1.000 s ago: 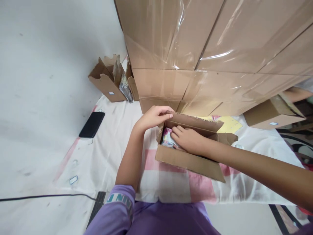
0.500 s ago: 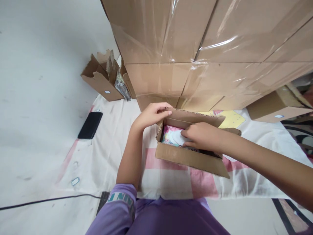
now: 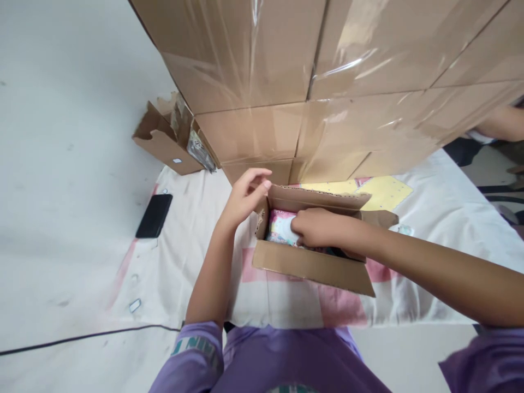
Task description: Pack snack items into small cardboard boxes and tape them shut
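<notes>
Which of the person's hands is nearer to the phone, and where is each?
Left. The left hand is to the phone's right, by the near-left corner of the box; the right hand is farther right, reaching inside the box.

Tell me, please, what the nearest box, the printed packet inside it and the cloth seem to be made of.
Box: matt brown corrugated cardboard, by its rough, ridged flap edge.
Packet: perhaps plastic film or coated paper, given the bright print; its finish is unclear.
Cloth: likely matt woven fabric, as it wrinkles softly.

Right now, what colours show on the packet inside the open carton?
Pink and white on the visible part of the packet; head view.
</notes>
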Available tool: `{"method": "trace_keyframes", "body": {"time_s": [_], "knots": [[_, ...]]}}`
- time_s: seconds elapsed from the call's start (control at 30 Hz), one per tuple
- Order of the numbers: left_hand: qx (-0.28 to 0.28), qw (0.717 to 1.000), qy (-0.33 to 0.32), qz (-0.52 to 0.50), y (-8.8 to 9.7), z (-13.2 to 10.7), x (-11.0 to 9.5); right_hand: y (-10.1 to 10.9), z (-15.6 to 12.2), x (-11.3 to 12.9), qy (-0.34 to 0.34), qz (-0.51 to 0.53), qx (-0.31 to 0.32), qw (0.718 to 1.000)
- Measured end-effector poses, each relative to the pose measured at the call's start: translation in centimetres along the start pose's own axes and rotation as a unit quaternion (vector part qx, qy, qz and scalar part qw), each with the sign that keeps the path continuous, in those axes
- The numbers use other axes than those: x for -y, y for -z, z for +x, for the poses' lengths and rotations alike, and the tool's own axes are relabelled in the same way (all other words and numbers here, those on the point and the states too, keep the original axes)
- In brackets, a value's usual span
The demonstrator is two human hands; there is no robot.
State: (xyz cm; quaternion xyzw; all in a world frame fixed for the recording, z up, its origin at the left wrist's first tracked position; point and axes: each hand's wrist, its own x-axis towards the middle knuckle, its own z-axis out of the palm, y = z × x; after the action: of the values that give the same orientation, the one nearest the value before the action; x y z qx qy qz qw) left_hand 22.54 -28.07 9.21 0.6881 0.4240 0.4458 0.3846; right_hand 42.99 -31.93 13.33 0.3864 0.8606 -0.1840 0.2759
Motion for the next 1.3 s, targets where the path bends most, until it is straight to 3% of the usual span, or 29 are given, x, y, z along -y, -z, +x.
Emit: {"method": "trace_keyframes", "body": {"time_s": [0.07, 0.13, 0.3, 0.37, 0.47, 0.57, 0.63, 0.67, 0.7, 0.77, 0.8, 0.83, 0.9, 0.97, 1.03, 1.1, 1.17, 1.3], "knots": [[-0.116, 0.993, 0.002, -0.032, -1.0, -1.4, 0.7, -0.2, -0.2, 0.2, 0.002, 0.001, -0.013, 1.000], [-0.193, 0.980, 0.003, -0.049, -2.0, -2.6, 1.4, -0.2, -0.2, 0.6, -0.001, -0.005, -0.014, 1.000], [-0.285, 0.952, -0.068, -0.089, -3.7, -4.0, 2.0, -0.1, -0.3, 1.1, -0.002, 0.008, -0.013, 1.000], [-0.278, 0.948, -0.103, -0.117, -3.9, -4.6, 1.9, -0.2, -0.8, 1.0, -0.008, 0.022, -0.026, 0.999], [-0.215, 0.962, -0.124, -0.116, -3.8, -6.2, 2.2, 0.0, -2.6, 1.1, -0.033, 0.039, -0.050, 0.997], [-0.135, 0.980, -0.125, -0.076, -3.0, -7.7, 2.6, -0.2, -5.8, 1.1, -0.040, 0.091, -0.184, 0.978], [-0.105, 0.985, -0.133, -0.024, -2.2, -8.0, 2.7, -1.5, -8.3, 0.6, -0.039, 0.153, -0.336, 0.929], [-0.098, 0.985, -0.139, 0.006, -1.9, -8.0, 2.6, -2.7, -9.3, 0.2, -0.052, 0.185, -0.424, 0.885], [-0.094, 0.984, -0.148, 0.040, -1.6, -8.0, 2.5, -4.2, -10.2, -0.3, -0.074, 0.213, -0.514, 0.828], [-0.087, 0.975, -0.168, 0.120, -1.2, -7.8, 2.2, -7.9, -10.9, -1.6, -0.151, 0.250, -0.670, 0.682], [-0.080, 0.968, -0.177, 0.162, -1.1, -7.6, 2.0, -9.8, -10.7, -2.2, -0.183, 0.265, -0.711, 0.625], [-0.070, 0.959, -0.182, 0.203, -0.9, -7.5, 1.9, -11.5, -10.3, -2.8, -0.198, 0.285, -0.728, 0.591], [-0.043, 0.947, -0.179, 0.265, -0.6, -7.2, 1.7, -14.1, -9.0, -3.5, -0.186, 0.353, -0.729, 0.556], [0.002, 0.946, -0.148, 0.287, -0.3, -6.9, 1.5, -15.5, -7.7, -3.4, -0.145, 0.412, -0.723, 0.534], [0.049, 0.951, -0.109, 0.286, -0.2, -6.7, 1.1, -15.8, -6.8, -2.6, -0.105, 0.427, -0.714, 0.545], [0.074, 0.951, -0.087, 0.288, -0.2, -6.8, 0.8, -15.7, -6.5, -1.6, -0.079, 0.399, -0.699, 0.589], [0.065, 0.948, -0.098, 0.296, -0.4, -7.3, 0.5, -15.5, -6.4, -0.9, -0.063, 0.364, -0.680, 0.634], [0.069, 0.946, -0.140, 0.285, -1.0, -8.5, 1.0, -14.8, -6.2, -0.9, -0.070, 0.341, -0.656, 0.670]]}}
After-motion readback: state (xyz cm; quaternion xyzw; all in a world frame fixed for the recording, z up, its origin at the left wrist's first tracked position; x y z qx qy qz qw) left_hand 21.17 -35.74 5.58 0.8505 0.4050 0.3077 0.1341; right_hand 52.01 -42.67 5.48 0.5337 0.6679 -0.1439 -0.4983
